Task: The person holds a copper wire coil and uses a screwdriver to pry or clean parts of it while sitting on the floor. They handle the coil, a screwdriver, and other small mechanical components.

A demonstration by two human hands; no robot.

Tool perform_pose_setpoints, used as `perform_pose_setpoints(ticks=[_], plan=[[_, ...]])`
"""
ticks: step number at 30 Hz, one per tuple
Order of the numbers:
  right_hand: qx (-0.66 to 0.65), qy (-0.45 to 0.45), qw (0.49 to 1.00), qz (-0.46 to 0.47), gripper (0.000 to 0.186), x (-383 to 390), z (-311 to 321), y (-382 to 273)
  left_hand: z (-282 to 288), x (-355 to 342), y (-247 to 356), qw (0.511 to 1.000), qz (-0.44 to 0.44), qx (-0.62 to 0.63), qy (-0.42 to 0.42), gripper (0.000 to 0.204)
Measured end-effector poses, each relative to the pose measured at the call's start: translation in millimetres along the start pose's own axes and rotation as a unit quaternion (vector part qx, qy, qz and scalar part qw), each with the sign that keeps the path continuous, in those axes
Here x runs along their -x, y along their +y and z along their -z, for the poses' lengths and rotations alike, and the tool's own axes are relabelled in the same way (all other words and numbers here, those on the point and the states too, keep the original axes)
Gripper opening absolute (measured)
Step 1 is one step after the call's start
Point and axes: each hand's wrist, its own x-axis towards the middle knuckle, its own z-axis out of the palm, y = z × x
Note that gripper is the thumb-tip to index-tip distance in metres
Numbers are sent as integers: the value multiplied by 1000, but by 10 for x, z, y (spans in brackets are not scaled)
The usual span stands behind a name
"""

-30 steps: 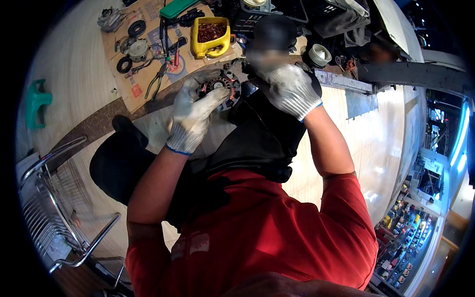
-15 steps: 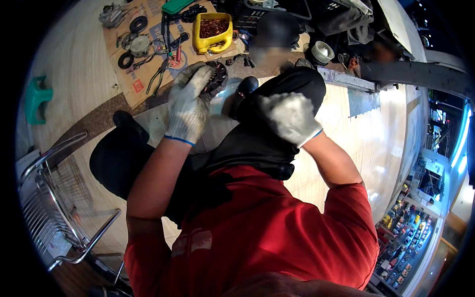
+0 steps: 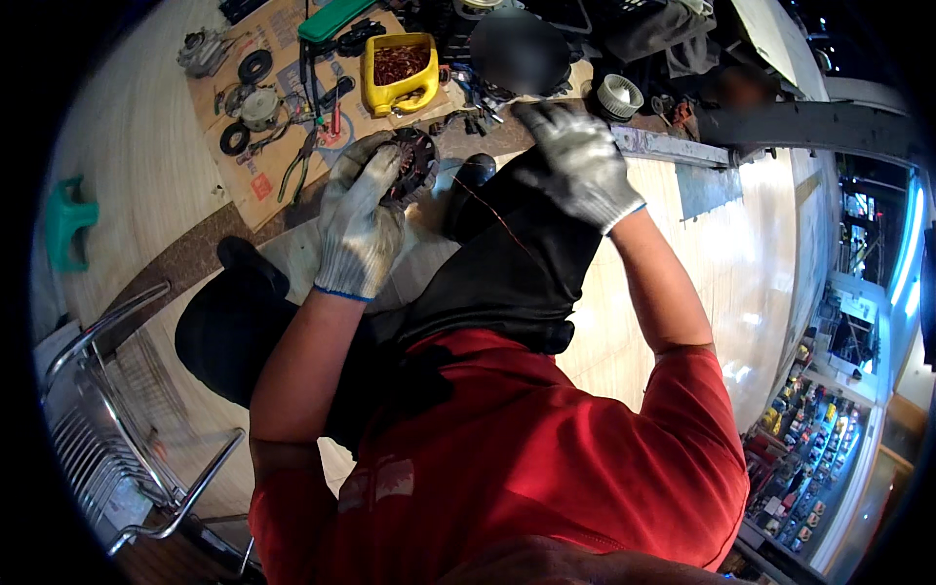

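My left hand [image 3: 361,185], in a white knit glove with a blue cuff edge, is closed around a dark, round, slotted motor stator [image 3: 414,168], its toothed edge turned up. To the right of the stator, a thin copper wire [image 3: 502,226] runs slantwise over my black trousers. My right hand [image 3: 580,166], also gloved, is raised over my right knee, fingers stretched forward and apart, slightly blurred. I see nothing in its grasp.
Cardboard [image 3: 263,185] lies ahead with pliers [image 3: 297,168], black rings and motor parts. A yellow cut-open jug [image 3: 402,73] holds copper scraps. A white fan wheel [image 3: 619,96] is at right, a green stool [image 3: 70,224] far left, a metal chair [image 3: 146,468] lower left.
My right hand has moved forward and its fingers have spread. The copper wire now shows across my trousers. My left hand keeps hold of the stator, which is turned more face-up.
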Motion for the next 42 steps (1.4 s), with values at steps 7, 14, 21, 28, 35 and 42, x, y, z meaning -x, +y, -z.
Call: perform_pose_setpoints(ticks=[7, 14, 21, 28, 35, 42], plan=[[-70, 63, 991, 99, 49, -238, -110, -513, 1, 69, -25, 1000, -3, -20, -11, 27], [-84, 128, 980, 128, 27, -329, -140, -281, 73, 63, -13, 998, 7, -55, 1, 24], [47, 129, 989, 46, 16, -122, -356, 1143, 60, 74, 137, 996, -66, -18, -52, 27], [183, -38, 970, -156, 31, 973, -600, 2627, 256, -50, -8, 998, 2, 0, -64, 29], [110, -186, 935, -283, 55, 1242, -530, 2951, 61, 59, -60, 999, 18, -5, -44, 28], [-112, 133, 983, -65, 56, 245, -51, 1040, 126, 26, -110, 998, 20, -6, -63, 27]])
